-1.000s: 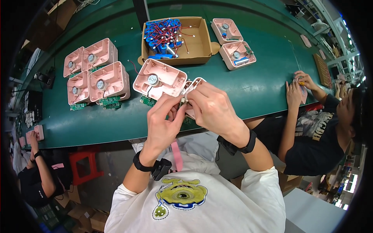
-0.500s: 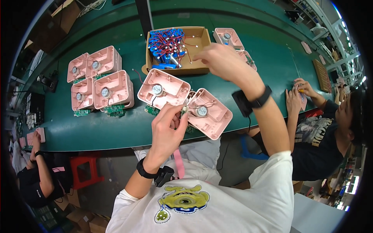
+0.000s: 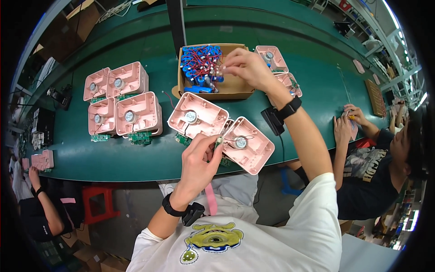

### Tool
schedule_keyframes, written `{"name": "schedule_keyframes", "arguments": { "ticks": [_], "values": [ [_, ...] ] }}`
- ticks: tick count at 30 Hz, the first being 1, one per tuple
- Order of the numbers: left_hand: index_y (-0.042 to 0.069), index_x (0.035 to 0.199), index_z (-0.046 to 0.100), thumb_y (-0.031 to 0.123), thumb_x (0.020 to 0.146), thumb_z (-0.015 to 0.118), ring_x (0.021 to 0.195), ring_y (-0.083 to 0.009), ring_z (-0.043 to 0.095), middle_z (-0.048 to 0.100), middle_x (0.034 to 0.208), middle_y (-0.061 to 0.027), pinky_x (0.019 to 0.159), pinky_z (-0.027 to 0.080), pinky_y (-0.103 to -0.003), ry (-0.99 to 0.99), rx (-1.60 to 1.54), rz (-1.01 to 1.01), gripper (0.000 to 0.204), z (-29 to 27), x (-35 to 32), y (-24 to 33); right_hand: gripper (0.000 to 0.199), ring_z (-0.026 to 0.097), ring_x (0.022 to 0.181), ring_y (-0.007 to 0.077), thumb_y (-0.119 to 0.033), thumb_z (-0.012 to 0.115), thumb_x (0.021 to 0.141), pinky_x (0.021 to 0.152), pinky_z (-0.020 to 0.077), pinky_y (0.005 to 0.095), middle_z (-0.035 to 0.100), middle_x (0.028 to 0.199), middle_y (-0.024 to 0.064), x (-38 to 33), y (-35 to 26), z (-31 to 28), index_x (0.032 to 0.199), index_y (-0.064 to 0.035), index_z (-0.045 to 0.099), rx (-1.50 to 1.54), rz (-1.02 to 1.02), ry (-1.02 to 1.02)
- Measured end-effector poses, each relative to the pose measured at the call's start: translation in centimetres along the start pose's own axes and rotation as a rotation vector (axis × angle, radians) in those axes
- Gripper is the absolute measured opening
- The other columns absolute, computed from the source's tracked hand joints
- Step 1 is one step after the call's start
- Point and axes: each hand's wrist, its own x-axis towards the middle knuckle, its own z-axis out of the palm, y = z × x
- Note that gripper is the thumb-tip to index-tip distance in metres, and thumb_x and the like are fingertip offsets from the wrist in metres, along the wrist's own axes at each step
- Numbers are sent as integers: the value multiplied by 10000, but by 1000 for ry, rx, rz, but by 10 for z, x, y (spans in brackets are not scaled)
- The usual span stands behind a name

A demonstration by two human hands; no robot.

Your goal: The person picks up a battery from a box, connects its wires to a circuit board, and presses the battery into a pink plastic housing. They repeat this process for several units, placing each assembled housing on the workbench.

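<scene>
The left hand [image 3: 199, 156] is pinching a small pale part [image 3: 219, 141]; an open pink housing [image 3: 254, 148] is lying just to its right. The right hand [image 3: 249, 67] is reaching over a cardboard box [image 3: 231, 95], near blue batteries [image 3: 199, 65]; whether its close fingertips are gripping anything, one cannot tell.

Bright, even indoor light; strip lights [image 3: 390, 14] glare far R of cardboard battery box [image 3: 235, 94]. Grey floor [image 3: 136, 199], nearer than box, dimmer. R hand [image 3: 250, 68] over box slightly blurred; green workbench [image 3: 90, 158] nr box fairly sharp. Fisheye bends edges, corners black.
</scene>
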Motion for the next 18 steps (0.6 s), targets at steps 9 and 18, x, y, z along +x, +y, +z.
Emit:
{"name": "schedule_keyframes", "arguments": {
  "ticks": [9,18],
  "values": [
    [-67,1143,724,-47,911,776,674,-69,542,613,900,-49,548,423,-214,30,2,-29,239,3,-1,2,275,709,775,131,-93,602,1086,586,561,243,734,955,108,-46,-91,-33,1306,51,681,936,316,327],
    [-75,1099,717,-40,919,766,644,-73,532,600,855,-44,535,422,-233,79,23,-58,190,9,-3,-1,138,681,684,114,-82,667,1041,535,534,241,720,879,95,-81,-129,-52,1115,33,687,879,290,273]
  ]
}}
